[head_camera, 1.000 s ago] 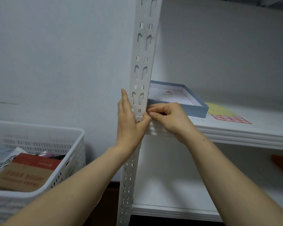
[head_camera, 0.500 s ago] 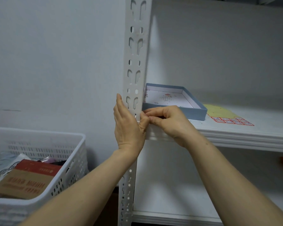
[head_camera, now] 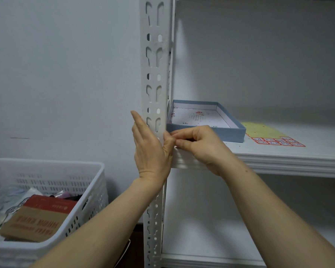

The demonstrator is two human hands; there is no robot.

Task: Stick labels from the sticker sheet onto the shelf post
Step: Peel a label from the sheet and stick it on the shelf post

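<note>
Shelf post (head_camera: 155, 74) stands upright. Left hand (head_camera: 151, 151) lies flat on its left face, fingers straight, bracing it. Right hand (head_camera: 199, 146) pinches at its right edge, grip curled, probably seating a label; none shows. Sticker sheet (head_camera: 275, 138) lies on the shelf (head_camera: 288, 159) right of the post.

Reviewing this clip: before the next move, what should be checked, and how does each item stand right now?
1. Left hand steadies the shelf post: ok, it lies flat against the post with fingers straight.
2. Right hand at the post's edge: ok, its fingertips are curled there beside the left thumb.
3. Label stuck flat on the post: cannot tell, both hands hide the spot.
4. Sticker sheet ready for the next label: ok, it lies on the shelf, right of the blue box.
5. Red-bordered labels left on the sheet: ok, a group shows at its near edge.
</note>
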